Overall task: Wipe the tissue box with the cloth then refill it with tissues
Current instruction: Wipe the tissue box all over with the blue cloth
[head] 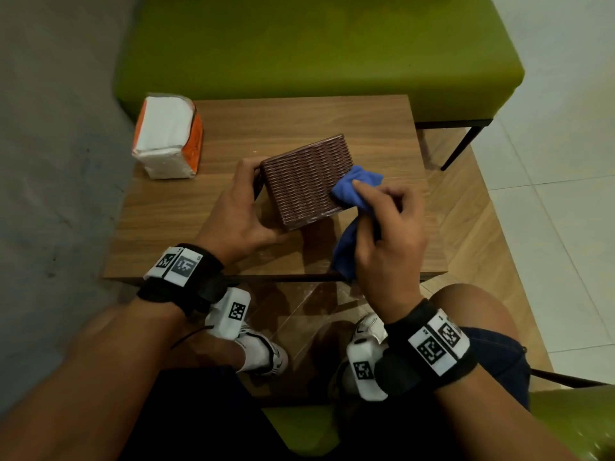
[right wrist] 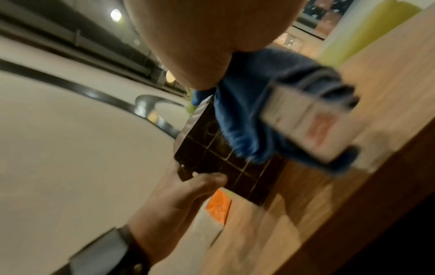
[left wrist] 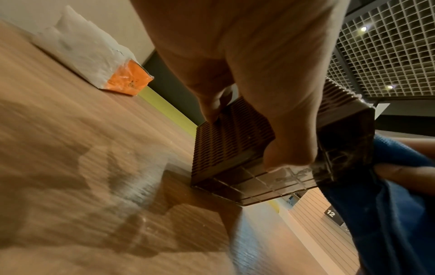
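Note:
A brown woven-pattern tissue box (head: 304, 181) is tipped on its side on the wooden table (head: 199, 211). My left hand (head: 238, 211) grips its left end, thumb on the near bottom edge (left wrist: 289, 156). A blue cloth (head: 357, 184) is bunched in my right hand (head: 386, 227), which presses it against the box's right part; the rest of the cloth hangs down past the table edge. The box (right wrist: 226, 167) shows its dark gridded base in the right wrist view, with the cloth (right wrist: 249, 115) over it. A white and orange pack of tissues (head: 168, 136) stands at the table's far left corner.
A green bench (head: 316, 44) runs behind the table, with a dark leg at the right. A grey wall is to the left. My knees and white shoes (head: 263, 351) are under the table's near edge. A green seat (head: 306, 427) lies beneath me.

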`<state>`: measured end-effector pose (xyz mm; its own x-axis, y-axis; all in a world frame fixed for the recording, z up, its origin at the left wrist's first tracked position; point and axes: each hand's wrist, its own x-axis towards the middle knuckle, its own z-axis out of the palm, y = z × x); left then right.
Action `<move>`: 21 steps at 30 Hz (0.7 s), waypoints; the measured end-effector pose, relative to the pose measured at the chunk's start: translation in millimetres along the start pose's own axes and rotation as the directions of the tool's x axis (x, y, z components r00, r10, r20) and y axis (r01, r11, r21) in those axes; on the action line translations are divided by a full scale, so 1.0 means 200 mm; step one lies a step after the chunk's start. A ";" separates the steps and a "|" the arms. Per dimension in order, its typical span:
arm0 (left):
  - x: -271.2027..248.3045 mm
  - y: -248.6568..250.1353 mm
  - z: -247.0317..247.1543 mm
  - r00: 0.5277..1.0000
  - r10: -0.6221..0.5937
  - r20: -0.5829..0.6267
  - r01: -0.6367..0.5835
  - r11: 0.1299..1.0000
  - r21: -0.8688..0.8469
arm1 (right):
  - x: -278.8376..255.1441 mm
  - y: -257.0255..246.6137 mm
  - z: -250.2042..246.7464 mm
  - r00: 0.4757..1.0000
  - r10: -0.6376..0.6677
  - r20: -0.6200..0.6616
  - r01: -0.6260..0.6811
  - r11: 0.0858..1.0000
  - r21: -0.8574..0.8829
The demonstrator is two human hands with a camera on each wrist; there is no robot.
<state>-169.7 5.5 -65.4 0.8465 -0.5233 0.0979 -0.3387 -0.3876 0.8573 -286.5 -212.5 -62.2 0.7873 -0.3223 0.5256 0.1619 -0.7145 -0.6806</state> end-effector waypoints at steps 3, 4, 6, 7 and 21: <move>0.02 0.01 0.02 1.000 0.001 0.014 0.000 1.000 -0.021 | -0.05 -0.12 0.06 0.999 -0.039 0.032 0.040 0.998 -0.046; 0.02 0.00 0.03 1.000 0.016 0.016 -0.015 0.999 -0.036 | -0.10 -0.17 0.08 0.990 -0.099 0.098 0.105 0.993 -0.056; 0.02 -0.02 0.03 0.999 0.041 0.013 -0.041 0.998 -0.045 | -0.12 -0.17 0.07 0.972 -0.168 0.163 0.176 0.984 -0.036; 0.03 -0.02 0.02 0.999 0.042 0.013 -0.042 0.998 -0.041 | -0.08 -0.12 0.06 0.980 -0.147 0.133 0.152 0.988 -0.025; 0.02 -0.01 0.04 0.997 0.073 0.008 -0.073 0.997 0.018 | 0.01 -0.10 0.01 1.000 0.026 0.011 -0.025 0.994 -0.106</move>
<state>-169.0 -1.7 -70.4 0.8162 -0.5563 0.1562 -0.4073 -0.3622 0.8384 -286.6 -198.3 -47.9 0.7978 -0.3339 0.5021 0.0787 -0.7679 -0.6357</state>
